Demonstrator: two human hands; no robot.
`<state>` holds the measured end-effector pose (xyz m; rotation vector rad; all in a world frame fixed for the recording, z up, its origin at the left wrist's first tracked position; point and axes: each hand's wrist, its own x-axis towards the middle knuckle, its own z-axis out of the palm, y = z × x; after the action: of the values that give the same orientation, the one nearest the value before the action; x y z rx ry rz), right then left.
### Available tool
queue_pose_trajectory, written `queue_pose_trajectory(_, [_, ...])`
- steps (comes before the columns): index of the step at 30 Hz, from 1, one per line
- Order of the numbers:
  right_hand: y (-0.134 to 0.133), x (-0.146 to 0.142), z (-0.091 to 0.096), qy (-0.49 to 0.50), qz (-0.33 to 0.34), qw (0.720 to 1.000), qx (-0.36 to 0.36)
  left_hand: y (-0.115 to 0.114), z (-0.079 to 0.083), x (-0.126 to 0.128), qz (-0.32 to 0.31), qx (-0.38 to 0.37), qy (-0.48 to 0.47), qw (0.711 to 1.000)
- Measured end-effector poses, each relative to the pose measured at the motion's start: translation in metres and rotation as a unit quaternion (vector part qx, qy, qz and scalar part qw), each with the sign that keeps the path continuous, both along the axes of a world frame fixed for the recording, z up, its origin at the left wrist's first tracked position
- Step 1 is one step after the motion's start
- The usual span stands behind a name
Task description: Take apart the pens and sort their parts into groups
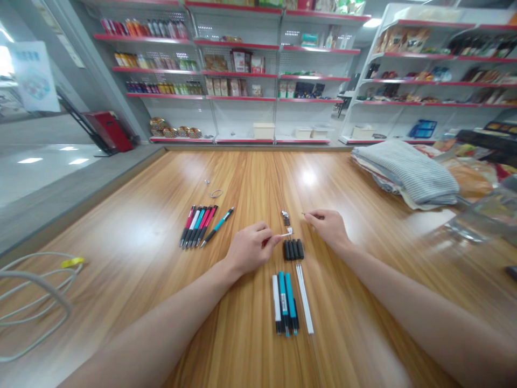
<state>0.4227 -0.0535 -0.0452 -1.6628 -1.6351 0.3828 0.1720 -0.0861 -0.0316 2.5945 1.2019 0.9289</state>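
Observation:
My left hand [251,249] is closed in a pinch on a small white pen part [286,234] just above a row of black pen grips [293,249]. My right hand [328,224] pinches something thin and small near its fingertips, too small to name. A little cluster of metal springs or clips [286,216] lies between the two hands. Below the grips lie blue and white pen barrels [285,303] and thin white refills [305,296]. To the left lie several assembled pens [198,226] side by side, and a teal pen [218,226] lies apart from them.
The wooden table [161,269] carries a small ring [216,193], a white cable with a yellow tag [36,291] at the left and folded cloth [407,172] at the right. Store shelves [242,75] stand behind.

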Motion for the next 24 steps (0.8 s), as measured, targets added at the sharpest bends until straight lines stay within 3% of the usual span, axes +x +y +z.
queue_pose_trajectory(4, [0.018, -0.009, 0.004, -0.049, -0.038, 0.998, 0.005, 0.0, -0.001, -0.001, 0.002, -0.001, -0.007, 1.0])
queue_pose_trajectory(12, [0.001, -0.015, 0.003, -0.124, 0.025, 0.991, 0.033, 0.001, -0.001, -0.002, 0.005, -0.007, -0.009, 1.0])
queue_pose_trajectory(24, [-0.005, -0.019, 0.011, -0.139, 0.121, 0.981, 0.052, 0.002, -0.001, -0.002, 0.0, -0.02, -0.005, 1.0])
